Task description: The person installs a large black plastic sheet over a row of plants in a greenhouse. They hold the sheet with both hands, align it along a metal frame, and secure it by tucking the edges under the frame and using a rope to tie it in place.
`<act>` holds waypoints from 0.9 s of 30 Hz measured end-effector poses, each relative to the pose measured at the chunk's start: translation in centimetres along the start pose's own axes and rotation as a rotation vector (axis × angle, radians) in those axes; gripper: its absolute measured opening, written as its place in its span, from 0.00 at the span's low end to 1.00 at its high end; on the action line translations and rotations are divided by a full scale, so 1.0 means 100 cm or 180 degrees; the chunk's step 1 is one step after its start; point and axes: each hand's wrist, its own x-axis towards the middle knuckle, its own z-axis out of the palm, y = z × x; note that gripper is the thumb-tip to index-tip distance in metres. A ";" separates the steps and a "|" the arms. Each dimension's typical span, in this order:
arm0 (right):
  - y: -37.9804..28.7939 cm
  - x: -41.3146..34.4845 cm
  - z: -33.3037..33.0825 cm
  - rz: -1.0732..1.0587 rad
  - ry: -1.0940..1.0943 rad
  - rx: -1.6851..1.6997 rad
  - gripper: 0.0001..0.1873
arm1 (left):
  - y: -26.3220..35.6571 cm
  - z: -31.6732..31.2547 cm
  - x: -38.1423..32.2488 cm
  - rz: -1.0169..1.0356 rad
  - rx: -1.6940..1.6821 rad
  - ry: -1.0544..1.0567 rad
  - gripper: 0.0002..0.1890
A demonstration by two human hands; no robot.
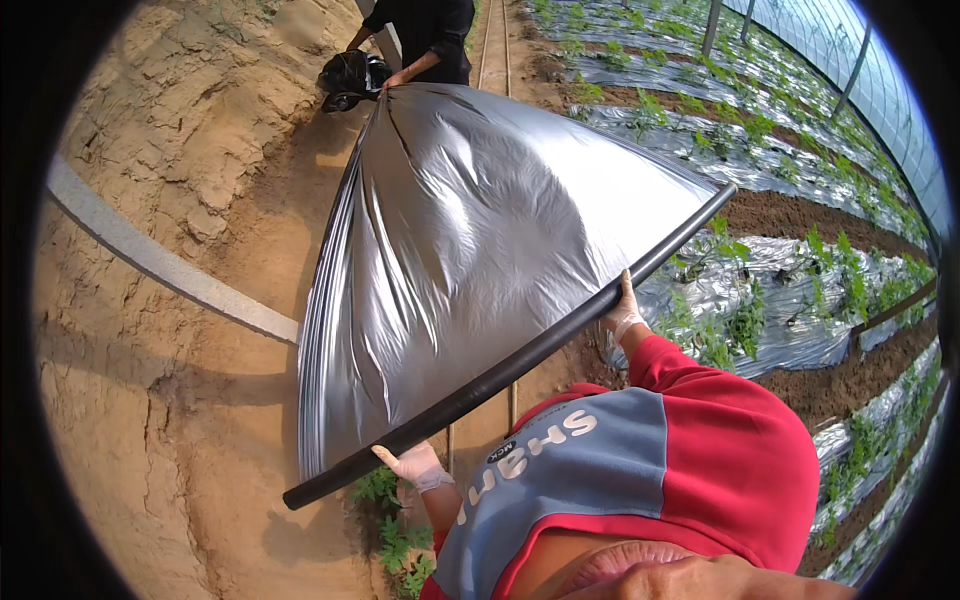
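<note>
A long black roll (480,390) of silver plastic mulch film lies slantwise in front of my body. Near its lower left end, my left hand (412,461) in a thin pale glove grips it, thumb over the top. Farther along, my right hand (624,309), also gloved, holds the roll from beneath with its fingers hidden. From the roll a wide sheet of silver film (465,247) fans out, taut and creased. Its far end is bunched together in a co-worker's hand (397,78). The co-worker's other hand is at a black bundle (349,81).
A rough earth wall (180,150) rises at the left, with a concrete beam (172,262) against it. To the right, young plants (750,322) grow in film-covered beds (795,300) under a greenhouse cover (885,97). Two thin pipes (495,45) run along the dirt path.
</note>
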 end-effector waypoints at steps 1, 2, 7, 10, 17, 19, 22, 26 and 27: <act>-0.004 0.003 0.000 0.0123 -0.0010 0.0040 0.34 | -0.002 0.017 -0.002 0.0042 0.0000 -0.0082 0.37; -0.007 0.006 0.000 0.0130 -0.0087 0.0153 0.35 | -0.003 0.031 -0.005 0.0007 -0.0032 -0.0041 0.37; -0.018 0.017 0.001 0.0201 -0.0505 0.0571 0.34 | -0.011 0.072 -0.012 -0.0029 0.0012 -0.0314 0.35; -0.020 0.025 0.008 0.0286 -0.0629 0.0431 0.35 | -0.018 0.081 -0.015 -0.0022 0.0100 0.0163 0.36; -0.041 0.033 -0.001 0.0325 -0.0277 0.0330 0.39 | -0.048 0.075 -0.032 -0.0325 0.0060 0.0386 0.33; -0.047 0.034 -0.009 0.0221 -0.0461 0.0185 0.41 | -0.057 0.064 -0.031 -0.0104 0.0127 0.0359 0.32; -0.053 0.037 -0.019 0.0363 -0.0344 0.0175 0.34 | -0.066 0.048 -0.029 -0.0176 0.0036 0.0453 0.30; -0.058 0.049 -0.025 0.0446 -0.0419 0.0250 0.30 | -0.068 0.045 -0.030 0.0001 0.0200 0.0438 0.30; -0.059 0.054 -0.024 0.0376 -0.0418 0.0334 0.25 | -0.068 0.049 -0.031 -0.0035 0.0103 0.0434 0.30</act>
